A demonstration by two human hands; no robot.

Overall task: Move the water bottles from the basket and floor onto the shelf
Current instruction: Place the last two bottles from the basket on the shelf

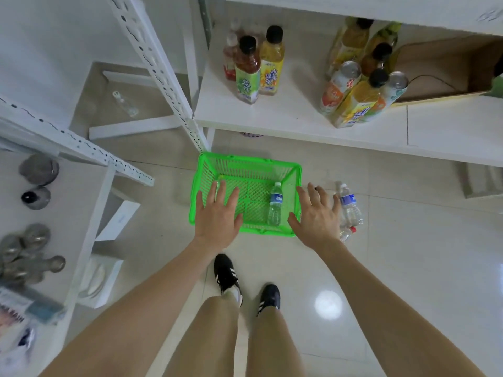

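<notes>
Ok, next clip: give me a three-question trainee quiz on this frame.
1. True or false: the left hand is gripping a bottle.
2. How many water bottles lie inside the green basket? A) none B) one C) three
3. On which side of the basket do the floor bottles lie, the person's left or right?

Key: 1. False; both it and the right hand are open and empty. 2. B, the basket bottle. 3. Right.
</notes>
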